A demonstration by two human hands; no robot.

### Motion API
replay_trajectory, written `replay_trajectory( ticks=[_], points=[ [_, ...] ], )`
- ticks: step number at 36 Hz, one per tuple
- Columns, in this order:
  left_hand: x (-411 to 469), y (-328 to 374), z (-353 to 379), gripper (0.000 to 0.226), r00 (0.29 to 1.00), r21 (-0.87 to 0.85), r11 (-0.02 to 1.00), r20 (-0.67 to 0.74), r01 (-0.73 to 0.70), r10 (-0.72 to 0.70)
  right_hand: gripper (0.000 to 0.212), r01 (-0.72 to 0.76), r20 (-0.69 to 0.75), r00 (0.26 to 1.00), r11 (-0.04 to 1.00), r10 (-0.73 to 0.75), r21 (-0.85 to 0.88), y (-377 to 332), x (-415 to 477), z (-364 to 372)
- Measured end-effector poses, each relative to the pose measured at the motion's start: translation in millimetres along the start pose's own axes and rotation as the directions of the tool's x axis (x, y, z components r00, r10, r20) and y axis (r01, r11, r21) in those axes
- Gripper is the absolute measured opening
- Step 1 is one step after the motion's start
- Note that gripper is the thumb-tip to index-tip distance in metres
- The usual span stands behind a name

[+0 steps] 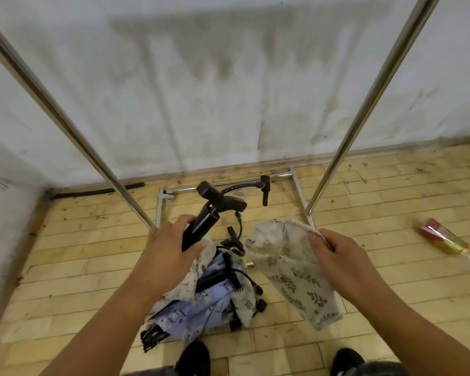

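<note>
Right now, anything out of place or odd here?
Yes. A red and yellow packet lies loose on the floor, right of the rack. Folded umbrellas lie in a tangled heap on the boards, straps and ribs sticking out.

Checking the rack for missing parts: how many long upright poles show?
2: the left pole slants across the left side, the right pole across the right; more may lie outside the frame.

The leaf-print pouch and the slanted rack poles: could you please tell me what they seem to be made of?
Leaf-print pouch: soft woven cloth, matte; it creases and hangs limp from the right hand. Rack poles: probably steel, polished; bright streaked reflections.
</note>
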State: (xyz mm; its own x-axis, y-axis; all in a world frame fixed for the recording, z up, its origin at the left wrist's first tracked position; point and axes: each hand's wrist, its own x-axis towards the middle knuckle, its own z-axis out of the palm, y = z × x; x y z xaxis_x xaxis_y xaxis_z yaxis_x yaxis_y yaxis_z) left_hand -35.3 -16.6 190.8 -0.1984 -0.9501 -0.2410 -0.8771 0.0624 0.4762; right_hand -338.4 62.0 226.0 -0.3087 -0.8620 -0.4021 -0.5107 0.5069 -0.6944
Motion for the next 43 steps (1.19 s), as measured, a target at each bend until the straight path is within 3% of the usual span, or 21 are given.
replay_trajectory(
  ticks=[3,7,10,15,19,23,26,33,43],
  points=[
    [-18,14,-15,0.035,0.999,-0.133,0.990,0.008,-0.039,0.041,0.033,0.007,-0.015,1.000,0.998,-0.007,0.055,-5,-7,-4],
    [-25,20,-17,0.028,0.993,-0.164,0.979,-0.007,-0.120,0.120,0.040,-0.019,-0.008,1.000,0.992,0.020,0.126,-7,-6,-3],
    [-18,26,-16,0.026,0.985,-0.247,0.959,0.070,-0.137,0.159,0.038,-0.043,0.014,0.999,0.986,0.041,0.164,-9,0,-1],
    [-9,31,-17,0.019,0.972,-0.196,0.972,0.167,-0.129,0.163,0.036,-0.056,0.060,0.997,0.972,0.044,0.230,-9,10,5],
    [-8,34,-22,0.010,0.986,-0.235,0.967,0.111,-0.094,0.123,0.033,-0.054,0.079,0.996,0.950,0.031,0.309,-9,11,10],
    [-2,28,-21,0.031,0.997,-0.284,0.957,0.034,-0.059,0.072,0.032,-0.065,0.090,0.995,0.939,0.037,0.337,-10,13,11],
    [-1,22,-20,0.047,0.995,-0.206,0.974,0.016,-0.089,0.094,0.032,-0.076,0.103,0.994,0.924,0.040,0.374,-14,12,7],
    [0,10,-23,0.053,0.996,-0.052,0.996,0.049,-0.073,0.076,0.030,-0.073,0.106,0.994,0.931,0.037,0.358,-18,12,7],
    [-2,13,-20,0.056,0.996,-0.024,0.996,0.023,-0.084,0.085,0.031,-0.015,0.095,0.995,0.967,-0.009,0.253,-19,10,11]
  ],
)
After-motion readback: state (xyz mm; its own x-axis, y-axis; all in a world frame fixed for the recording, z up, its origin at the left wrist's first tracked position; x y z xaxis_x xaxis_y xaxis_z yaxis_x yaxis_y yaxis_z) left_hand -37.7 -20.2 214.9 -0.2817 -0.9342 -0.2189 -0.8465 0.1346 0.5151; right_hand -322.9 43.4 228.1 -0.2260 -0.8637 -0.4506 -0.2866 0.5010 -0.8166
